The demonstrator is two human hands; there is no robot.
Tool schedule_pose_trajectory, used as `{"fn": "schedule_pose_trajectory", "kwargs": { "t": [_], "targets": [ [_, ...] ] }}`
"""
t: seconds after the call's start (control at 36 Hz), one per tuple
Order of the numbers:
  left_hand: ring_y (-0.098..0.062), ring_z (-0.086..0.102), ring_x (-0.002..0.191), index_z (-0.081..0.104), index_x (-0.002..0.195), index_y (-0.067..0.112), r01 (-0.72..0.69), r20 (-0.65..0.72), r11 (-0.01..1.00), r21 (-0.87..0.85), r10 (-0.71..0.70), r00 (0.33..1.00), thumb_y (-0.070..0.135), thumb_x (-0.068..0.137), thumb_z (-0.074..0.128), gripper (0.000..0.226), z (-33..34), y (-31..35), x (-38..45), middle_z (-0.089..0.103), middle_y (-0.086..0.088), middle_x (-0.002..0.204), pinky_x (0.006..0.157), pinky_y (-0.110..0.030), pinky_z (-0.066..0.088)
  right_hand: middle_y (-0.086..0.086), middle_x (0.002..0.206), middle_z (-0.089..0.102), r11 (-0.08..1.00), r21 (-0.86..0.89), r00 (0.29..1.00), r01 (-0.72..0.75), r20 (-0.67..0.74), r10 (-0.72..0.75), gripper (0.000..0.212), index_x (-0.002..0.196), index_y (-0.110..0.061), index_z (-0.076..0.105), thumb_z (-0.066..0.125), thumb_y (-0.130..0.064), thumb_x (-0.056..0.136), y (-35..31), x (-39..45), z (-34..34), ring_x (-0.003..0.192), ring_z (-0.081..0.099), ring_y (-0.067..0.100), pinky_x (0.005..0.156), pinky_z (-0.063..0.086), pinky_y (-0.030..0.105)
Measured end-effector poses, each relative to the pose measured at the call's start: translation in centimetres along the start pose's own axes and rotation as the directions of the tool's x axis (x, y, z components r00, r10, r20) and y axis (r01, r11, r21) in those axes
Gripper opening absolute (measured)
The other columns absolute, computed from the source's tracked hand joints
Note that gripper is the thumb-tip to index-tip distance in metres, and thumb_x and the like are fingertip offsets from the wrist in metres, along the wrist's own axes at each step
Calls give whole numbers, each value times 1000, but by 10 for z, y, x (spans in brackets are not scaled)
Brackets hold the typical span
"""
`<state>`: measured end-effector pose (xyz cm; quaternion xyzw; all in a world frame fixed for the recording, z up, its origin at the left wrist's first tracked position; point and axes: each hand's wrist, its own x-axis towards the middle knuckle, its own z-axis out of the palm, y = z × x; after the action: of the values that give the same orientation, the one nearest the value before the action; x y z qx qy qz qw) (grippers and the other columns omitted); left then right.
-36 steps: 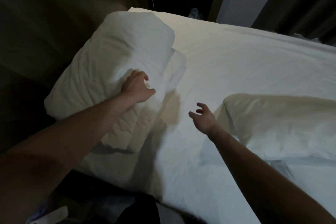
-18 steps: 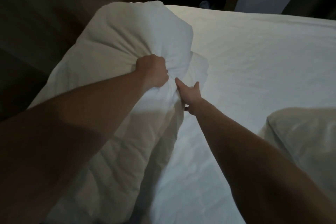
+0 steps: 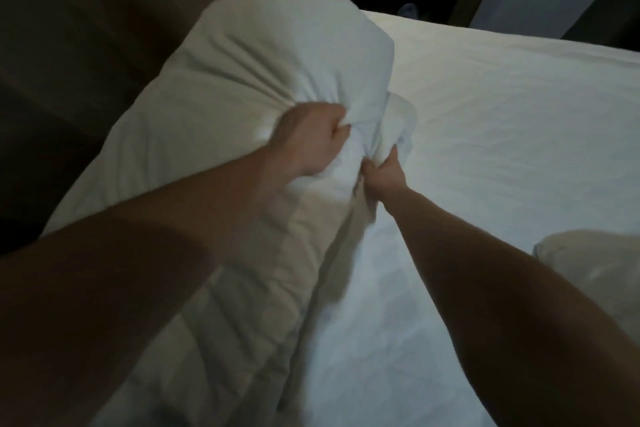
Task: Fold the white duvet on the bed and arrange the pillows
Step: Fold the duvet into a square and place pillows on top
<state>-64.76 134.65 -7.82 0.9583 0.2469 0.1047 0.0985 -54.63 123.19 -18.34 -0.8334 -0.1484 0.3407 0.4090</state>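
I am clenching my left hand and my right hand tight, fingers fully curled, into bunched folds of the white duvet on the bed

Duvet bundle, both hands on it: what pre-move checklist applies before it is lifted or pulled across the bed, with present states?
1. Left hand closed on the duvet: ok, fist bunches the fabric.
2. Right hand gripping the duvet's edge: ok, fingers curled into the cloth.
3. Duvet compactly folded: not ok, a quilted length trails toward the camera.
4. Sheet bare where the bundle could land: ok.
5. Pillow apart from the duvet: ok, it lies at the right edge of the view.
6. Duvet's far side free of snags: cannot tell, hidden.
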Motion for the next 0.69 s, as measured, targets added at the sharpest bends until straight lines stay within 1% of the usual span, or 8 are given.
{"fn": "schedule_pose_trajectory", "kwargs": {
  "t": [0.08, 0.14, 0.25, 0.31, 0.36, 0.47, 0.56, 0.69],
  "targets": [
    [-31, 60, 84, 42, 74, 23, 53, 62, 998, 19, -54, 997, 39, 90, 52, 25, 9, 14, -5, 62, -3, 84, 73, -37, 40, 12, 147, 48, 1000, -3, 1000, 28, 9, -28, 88, 158, -26, 7, 62, -43, 90, 8, -8, -11, 131, 48, 36, 104, 41, 35],
    [-28, 58, 92, 47, 82, 25, 59, -18, 998, 23, -58, 998, 37, 82, 56, 15, 3, 25, -12, 60, -1, 93, 82, -39, 40, 7, 152, 42, 994, -28, 995, 104, -13, -104, 93, 156, -26, 11, 63, -50, 84, 10, -20, -19, 136, 44, 30, 109, 40, 39],
    [-25, 45, 125, 55, 122, 24, 84, -164, 996, 25, -79, 983, 45, 66, 60, 60, -7, 31, -64, 49, 0, 135, 105, -43, 33, 7, 161, 23, 915, -262, 950, 307, 31, -310, 74, 156, -22, 17, 57, -32, 94, 21, -63, -34, 143, 34, 26, 113, 36, 41],
    [-28, 28, 143, 39, 146, 24, 73, -33, 986, 147, -69, 997, 56, 67, 60, 87, -1, 23, -98, 30, -5, 157, 116, -49, 20, 6, 162, 21, 865, -343, 930, 366, 144, -337, 74, 156, -24, 19, 57, -26, 93, 27, -91, -42, 142, 35, 28, 112, 37, 43],
    [-29, 6, 151, 17, 155, 26, 33, 163, 965, 260, -77, 984, 63, 68, 61, 104, 4, 20, -123, 6, -7, 165, 120, -53, 7, 5, 163, 16, 839, -398, 924, 372, 246, -293, 80, 157, -24, 14, 59, -23, 91, 34, -120, -49, 145, 29, 28, 113, 35, 47],
    [-29, -15, 150, 6, 156, 29, 121, 334, 969, 217, -191, 923, 65, 78, 55, 99, -6, 49, -138, -18, -5, 163, 120, -54, -4, 2, 164, 9, 872, -396, 947, 288, 252, -198, 83, 157, -23, 10, 61, -22, 92, 41, -183, -79, 148, 22, 22, 117, 30, 39],
    [-30, -10, 150, 28, 150, 30, 202, 473, 973, 116, -233, 850, 60, 82, 50, 78, -24, 88, -145, -4, -3, 165, 120, -52, -2, -1, 162, 15, 916, -307, 957, 258, 212, -198, 81, 156, -24, 15, 62, -23, 91, 44, -225, -120, 145, 30, 22, 116, 34, 41],
    [-22, 39, 136, 51, 133, 23, 453, 613, 856, -249, -223, 758, 49, 80, 59, 60, -45, 182, -180, 40, -2, 148, 113, -36, 31, 0, 152, 33, 924, -284, 967, 255, 73, -244, 73, 150, -18, 32, 67, -19, 86, 59, -275, -205, 135, 43, 21, 110, 41, 42]
  ]
}}
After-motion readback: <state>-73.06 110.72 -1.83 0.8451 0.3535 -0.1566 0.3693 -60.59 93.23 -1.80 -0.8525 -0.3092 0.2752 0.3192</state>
